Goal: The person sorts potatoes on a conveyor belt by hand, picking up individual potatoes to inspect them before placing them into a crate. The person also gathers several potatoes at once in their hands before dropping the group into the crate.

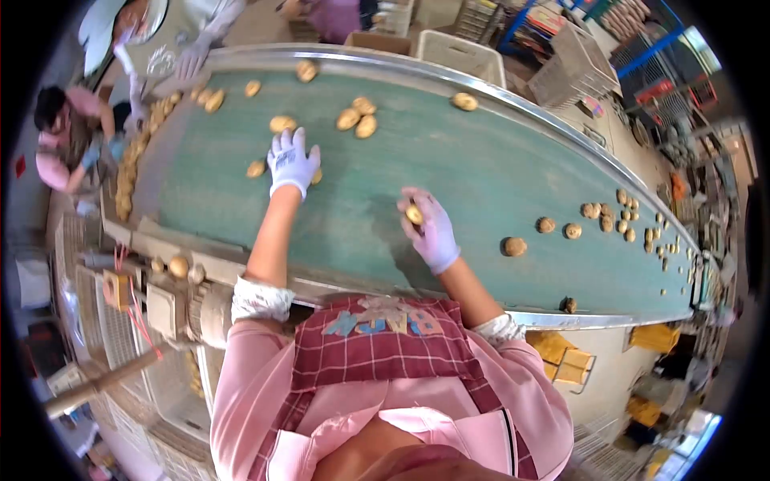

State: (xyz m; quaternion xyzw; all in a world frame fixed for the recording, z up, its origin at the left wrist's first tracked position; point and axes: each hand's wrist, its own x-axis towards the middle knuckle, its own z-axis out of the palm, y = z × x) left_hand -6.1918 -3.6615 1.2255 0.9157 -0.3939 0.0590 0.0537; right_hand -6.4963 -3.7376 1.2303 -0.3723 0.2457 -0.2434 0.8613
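Potatoes lie scattered on a green conveyor belt (265,216). My left hand (293,164), in a white glove, reaches over the belt with its fingers spread. Just beyond its fingertips is a potato (282,123), and another potato (256,169) lies to its left. A third potato (317,175) shows partly from under the palm side. My right hand (433,231), gloved too, has its fingers curled round a small potato (414,214) above the belt. Farther off, a cluster of potatoes (357,118) sits between and beyond my hands.
Darker potatoes (515,246) and many small ones are spread along the right. A metal rail (529,94) edges the far side. At the left end, a pile of potatoes (128,172) lies near two other people. Crates (461,58) stand beyond the belt; a motor (210,313) is at near left.
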